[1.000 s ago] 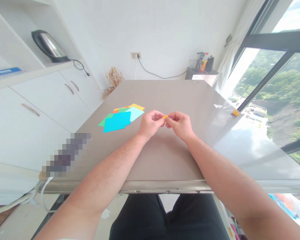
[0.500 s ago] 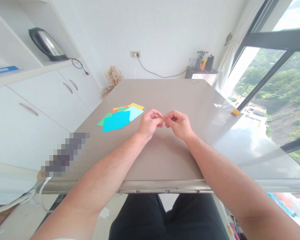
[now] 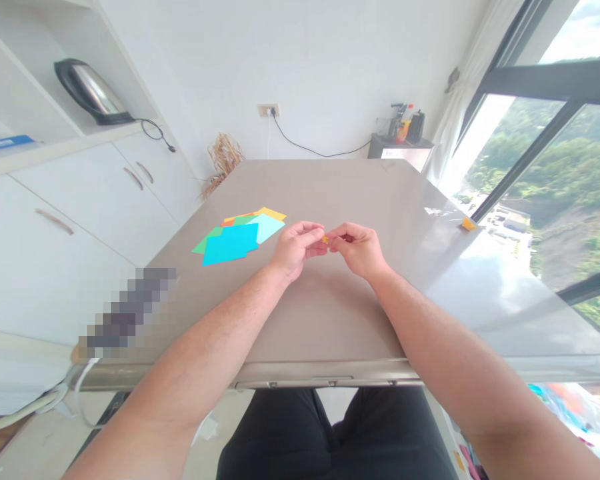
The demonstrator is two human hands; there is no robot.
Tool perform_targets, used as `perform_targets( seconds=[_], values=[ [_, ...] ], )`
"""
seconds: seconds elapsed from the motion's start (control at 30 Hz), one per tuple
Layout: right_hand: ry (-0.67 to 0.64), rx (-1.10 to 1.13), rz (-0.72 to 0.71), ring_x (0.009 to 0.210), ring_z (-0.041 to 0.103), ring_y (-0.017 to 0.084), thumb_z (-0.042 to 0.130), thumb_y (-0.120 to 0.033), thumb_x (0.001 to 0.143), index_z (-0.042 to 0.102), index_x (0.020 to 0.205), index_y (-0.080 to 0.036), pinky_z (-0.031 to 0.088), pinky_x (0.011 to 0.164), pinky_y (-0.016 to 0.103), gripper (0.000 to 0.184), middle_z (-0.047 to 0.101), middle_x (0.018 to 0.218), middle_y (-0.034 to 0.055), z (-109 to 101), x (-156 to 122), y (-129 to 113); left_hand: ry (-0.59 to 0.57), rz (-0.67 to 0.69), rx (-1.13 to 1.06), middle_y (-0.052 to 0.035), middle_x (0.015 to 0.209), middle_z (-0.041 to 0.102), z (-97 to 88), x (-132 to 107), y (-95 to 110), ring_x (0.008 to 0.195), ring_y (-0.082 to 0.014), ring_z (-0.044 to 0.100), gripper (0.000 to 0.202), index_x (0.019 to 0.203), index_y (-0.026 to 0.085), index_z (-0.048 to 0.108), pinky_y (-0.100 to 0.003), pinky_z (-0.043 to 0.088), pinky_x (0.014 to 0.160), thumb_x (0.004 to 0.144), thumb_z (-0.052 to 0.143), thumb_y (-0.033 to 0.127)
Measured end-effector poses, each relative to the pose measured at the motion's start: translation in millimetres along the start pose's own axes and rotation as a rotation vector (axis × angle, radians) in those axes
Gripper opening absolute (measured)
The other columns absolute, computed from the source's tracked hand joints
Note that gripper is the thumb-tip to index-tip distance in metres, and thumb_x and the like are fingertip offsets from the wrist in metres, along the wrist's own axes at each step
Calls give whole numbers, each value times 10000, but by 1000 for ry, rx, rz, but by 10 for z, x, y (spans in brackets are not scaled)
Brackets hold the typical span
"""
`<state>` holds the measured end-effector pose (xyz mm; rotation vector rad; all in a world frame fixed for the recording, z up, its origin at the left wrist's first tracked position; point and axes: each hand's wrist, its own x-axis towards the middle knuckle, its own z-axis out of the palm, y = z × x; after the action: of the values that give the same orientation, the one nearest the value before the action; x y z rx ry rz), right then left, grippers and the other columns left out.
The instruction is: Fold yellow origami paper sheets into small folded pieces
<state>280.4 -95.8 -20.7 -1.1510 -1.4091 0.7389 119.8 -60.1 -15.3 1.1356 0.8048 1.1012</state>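
Note:
Between the fingertips of both hands is a small piece of folded yellow-orange paper [image 3: 325,239], mostly covered by the fingers. My left hand [image 3: 299,248] pinches it from the left, thumb over the fingers. From the right, my right hand [image 3: 356,247] grips it between thumb and forefinger. Both hands are just above the middle of the table [image 3: 325,313]. Left of my left hand lies a fanned group of coloured paper sheets, with a blue sheet [image 3: 231,244] in front, a pale aqua sheet [image 3: 269,228] beside it, and green, orange and yellow ones behind.
A small orange folded paper [image 3: 469,224] lies at the table's right edge by the window, near white scraps [image 3: 433,211]. A pixelated dark object [image 3: 130,310] is at the left edge. On the left shelf stands an electric kettle [image 3: 93,92].
My left fingers have shifted on the paper, and a little more of it shows between the hands. The whole view has moved slightly; the sheets lie as before.

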Motion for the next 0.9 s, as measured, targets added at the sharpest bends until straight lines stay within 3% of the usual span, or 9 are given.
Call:
perform_targets(
  seconds=[0.13, 0.23, 0.57, 0.9],
  values=[
    [35, 2, 21, 728, 675, 165, 710, -268, 763, 771, 808, -243, 546, 725, 326, 79, 749, 771, 1, 10, -6, -26, -18, 14, 21, -41, 801, 740, -27, 17, -21, 720, -155, 712, 309, 812, 159, 705, -369, 600, 796, 672, 884, 368],
    [15, 72, 82, 774, 715, 185, 772, -325, 752, 781, 892, -225, 574, 763, 347, 172, 782, 865, 29, -5, 0, -58, -6, 76, 22, -41, 811, 754, -27, 24, -30, 738, -162, 724, 317, 822, 154, 722, -389, 613, 824, 659, 900, 360],
    [-75, 108, 140, 774, 736, 211, 855, -503, 724, 792, 918, -198, 597, 768, 372, 367, 794, 845, 73, -61, 16, -57, 60, 229, 230, -54, 818, 777, -14, 9, -25, 717, -190, 746, 255, 855, 153, 759, -374, 639, 766, 715, 854, 344],
    [-51, 75, 191, 736, 726, 197, 866, -424, 701, 768, 846, -195, 583, 746, 349, 289, 787, 793, 56, -58, 24, -72, 73, 251, 327, -45, 771, 768, -5, 12, -50, 662, -187, 745, 165, 836, 150, 734, -350, 634, 693, 778, 769, 301]
  ],
)
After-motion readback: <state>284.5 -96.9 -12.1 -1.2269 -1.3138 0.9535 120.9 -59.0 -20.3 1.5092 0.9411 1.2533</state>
